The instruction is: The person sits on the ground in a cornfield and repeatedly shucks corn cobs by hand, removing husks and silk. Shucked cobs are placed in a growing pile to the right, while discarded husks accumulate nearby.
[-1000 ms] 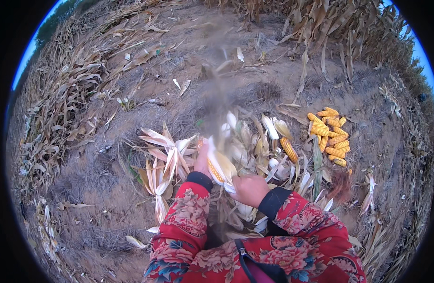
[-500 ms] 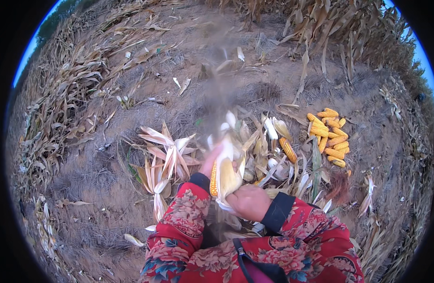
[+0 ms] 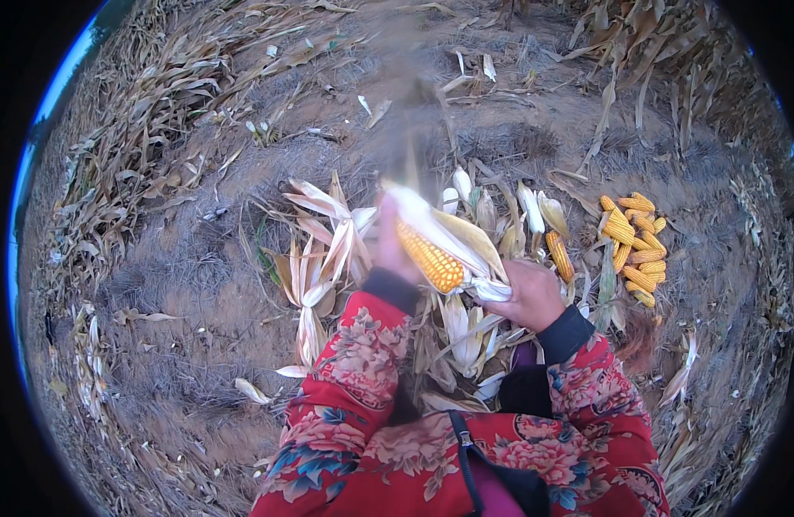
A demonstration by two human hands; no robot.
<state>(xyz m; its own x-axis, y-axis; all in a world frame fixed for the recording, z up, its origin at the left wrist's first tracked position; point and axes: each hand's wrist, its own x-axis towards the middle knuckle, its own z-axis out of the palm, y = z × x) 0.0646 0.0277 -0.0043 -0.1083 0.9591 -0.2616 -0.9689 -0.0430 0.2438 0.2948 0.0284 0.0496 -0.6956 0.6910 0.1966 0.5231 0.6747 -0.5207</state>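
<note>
in the head view, a corn cob (image 3: 431, 258) is held up over the husk pile (image 3: 328, 258). the left hand (image 3: 390, 246) is closed on its side, the right hand (image 3: 528, 295) clamped on its stalk end. it looks hard and light, its dry leaves papery and easily torn; the stalk end is judged the best hold.

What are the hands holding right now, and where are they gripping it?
A half-husked corn cob. The right hand grips its base end, where the husk gathers; the left hand holds it at the upper side, on the husk.
</note>
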